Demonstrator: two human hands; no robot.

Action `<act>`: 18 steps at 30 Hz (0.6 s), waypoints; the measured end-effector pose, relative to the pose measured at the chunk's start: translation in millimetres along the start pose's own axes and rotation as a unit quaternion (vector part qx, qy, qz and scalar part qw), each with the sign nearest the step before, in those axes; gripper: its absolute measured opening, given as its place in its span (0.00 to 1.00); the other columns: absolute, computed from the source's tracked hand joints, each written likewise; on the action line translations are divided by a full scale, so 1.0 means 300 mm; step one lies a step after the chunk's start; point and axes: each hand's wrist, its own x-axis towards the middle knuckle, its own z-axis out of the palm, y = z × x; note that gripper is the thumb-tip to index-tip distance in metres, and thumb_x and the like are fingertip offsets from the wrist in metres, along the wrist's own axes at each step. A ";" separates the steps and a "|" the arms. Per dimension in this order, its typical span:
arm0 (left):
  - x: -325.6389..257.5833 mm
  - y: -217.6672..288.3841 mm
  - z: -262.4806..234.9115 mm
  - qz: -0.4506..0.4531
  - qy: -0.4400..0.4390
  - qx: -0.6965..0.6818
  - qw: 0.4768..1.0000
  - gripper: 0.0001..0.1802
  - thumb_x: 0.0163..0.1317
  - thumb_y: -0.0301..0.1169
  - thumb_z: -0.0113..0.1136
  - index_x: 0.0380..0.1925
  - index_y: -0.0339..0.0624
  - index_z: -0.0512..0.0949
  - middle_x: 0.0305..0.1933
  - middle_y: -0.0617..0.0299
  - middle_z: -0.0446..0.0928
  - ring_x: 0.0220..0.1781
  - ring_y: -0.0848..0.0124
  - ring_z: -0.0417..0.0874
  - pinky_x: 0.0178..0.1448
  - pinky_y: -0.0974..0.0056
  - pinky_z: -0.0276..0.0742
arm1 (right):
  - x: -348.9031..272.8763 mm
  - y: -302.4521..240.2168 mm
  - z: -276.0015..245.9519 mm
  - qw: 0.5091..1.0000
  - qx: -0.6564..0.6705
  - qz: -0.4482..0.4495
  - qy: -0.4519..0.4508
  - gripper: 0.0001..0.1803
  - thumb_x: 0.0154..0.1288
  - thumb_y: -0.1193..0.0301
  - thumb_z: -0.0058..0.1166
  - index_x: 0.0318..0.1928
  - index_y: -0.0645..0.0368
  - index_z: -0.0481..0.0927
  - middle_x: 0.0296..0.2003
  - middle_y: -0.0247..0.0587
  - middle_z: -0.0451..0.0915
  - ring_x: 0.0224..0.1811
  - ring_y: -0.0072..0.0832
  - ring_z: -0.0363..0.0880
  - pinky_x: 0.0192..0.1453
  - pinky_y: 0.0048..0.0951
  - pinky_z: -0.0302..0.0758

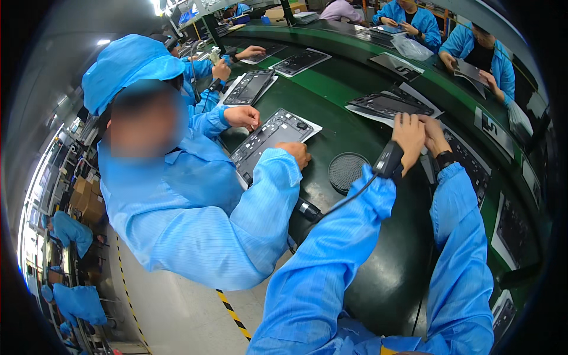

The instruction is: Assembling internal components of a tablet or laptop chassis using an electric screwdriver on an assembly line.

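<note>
A dark tablet housing point(395, 104) with a white sheet under it is tilted up at the far side of my green worktop. My left hand point(409, 137) grips its near right edge with bent fingers; a black device with a cable is strapped on that wrist. Close beside it, my right hand point(435, 137) is closed at the same corner, its fingertips partly hidden. A black band circles my right wrist. Below my hands, a narrow pale strip point(427, 168) shows, its kind unclear. Right of them, another dark housing point(470, 160) lies on a white sheet.
A round dark mesh-like disc point(348, 172) lies left of my forearm, near a black cylindrical object point(308, 209). At my left, a co-worker in blue point(195, 201) handles another housing point(271, 142). More housings lie along the green conveyor point(331, 89). People sit across it.
</note>
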 end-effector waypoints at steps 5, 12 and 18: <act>-0.093 0.212 -0.193 -0.124 0.018 -0.284 0.951 0.09 0.50 0.30 0.57 0.28 0.37 0.72 0.32 0.55 0.69 0.39 0.57 0.70 0.41 0.57 0.66 | -0.239 -0.218 -0.063 0.996 -0.053 -0.058 0.047 0.07 0.59 0.75 0.48 0.36 0.67 0.73 0.33 0.42 0.77 0.34 0.30 0.78 0.42 0.33 0.76; -0.252 0.258 -0.031 -0.434 -0.102 -0.595 0.669 0.19 0.62 0.41 0.50 0.41 0.34 0.73 0.38 0.51 0.76 0.45 0.60 0.77 0.46 0.58 0.74 | -0.576 -0.380 -0.184 0.990 -0.078 -0.112 0.037 0.08 0.58 0.77 0.49 0.37 0.68 0.72 0.34 0.42 0.77 0.35 0.29 0.78 0.44 0.30 0.75; -0.154 0.178 -0.087 -0.452 0.014 -0.889 0.071 0.41 0.59 0.66 0.27 0.59 0.46 0.63 0.60 0.57 0.65 0.61 0.58 0.65 0.64 0.50 0.58 | -0.870 -0.373 -0.258 0.981 -0.129 -0.108 0.092 0.11 0.57 0.76 0.50 0.40 0.66 0.70 0.33 0.37 0.75 0.34 0.25 0.75 0.42 0.28 0.74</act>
